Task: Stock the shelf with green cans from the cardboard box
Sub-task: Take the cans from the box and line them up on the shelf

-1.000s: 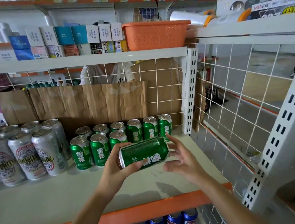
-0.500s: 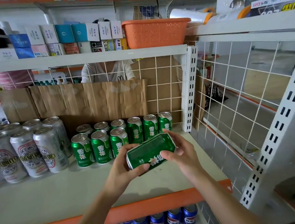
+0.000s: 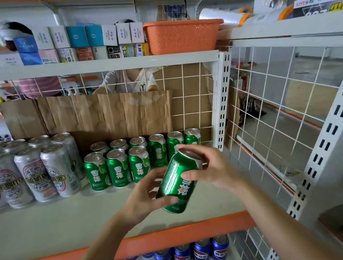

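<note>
Shop stock crowds every level, and on the middle shelf (image 3: 47, 224) a block of green cans (image 3: 118, 168) stands against brown cardboard (image 3: 106, 114). It has six cans at the back and three in front, so the front row has room at its right end. Left of that block stand taller silver cans (image 3: 35, 173); below it, on the next level down, are blue cans (image 3: 192, 257).

The person holds one more green can (image 3: 178, 181) in the air just in front of the block's right end, tilted, its top leaning up and to the right. The left hand (image 3: 144, 197) is wrapped round the lower end. The right hand (image 3: 211, 168) pinches the upper end, thumb on the side and fingers over the rim. I cannot make out the cardboard box.

To my eye the risk lies in passing the can between hands. With a loose grip it could drop, roll off the orange lip (image 3: 180, 232), or knock into the block. Set down tilted, it could tip its neighbours.
</note>
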The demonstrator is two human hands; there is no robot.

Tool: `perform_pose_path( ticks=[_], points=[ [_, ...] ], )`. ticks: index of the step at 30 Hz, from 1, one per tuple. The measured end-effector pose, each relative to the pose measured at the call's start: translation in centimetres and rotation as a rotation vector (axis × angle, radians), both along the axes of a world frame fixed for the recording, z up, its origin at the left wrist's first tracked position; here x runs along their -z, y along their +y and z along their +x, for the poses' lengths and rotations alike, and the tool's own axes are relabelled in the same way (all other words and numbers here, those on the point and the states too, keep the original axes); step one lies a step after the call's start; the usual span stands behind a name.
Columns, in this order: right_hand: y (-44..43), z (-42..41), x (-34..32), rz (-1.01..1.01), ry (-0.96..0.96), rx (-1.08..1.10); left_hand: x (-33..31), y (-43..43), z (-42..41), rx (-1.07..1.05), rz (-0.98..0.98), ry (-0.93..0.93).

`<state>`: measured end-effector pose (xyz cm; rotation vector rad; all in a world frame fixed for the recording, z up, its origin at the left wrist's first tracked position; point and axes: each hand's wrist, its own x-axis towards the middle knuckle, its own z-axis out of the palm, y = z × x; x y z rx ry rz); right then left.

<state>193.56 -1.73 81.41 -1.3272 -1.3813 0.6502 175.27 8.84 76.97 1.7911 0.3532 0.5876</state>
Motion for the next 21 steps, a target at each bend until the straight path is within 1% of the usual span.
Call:
perform_pose_path(
  ticks=[6, 13, 21],
  points=[
    [0.0, -0.4, 0.3, 0.014, -0.007, 0.036, 0.6, -0.5, 0.5, -0.057, -0.016, -0.037],
    [-0.1, -0.4, 2.0, 0.032, 0.168, 0.09, 1.5, -1.5, 0.6, -0.115, -0.114, -0.132],
    [-0.4, -1.3, 5.0, -0.004, 0.206, 0.108, 1.3, -2.1, 0.9, -0.15, -0.191, -0.197]
  ],
)
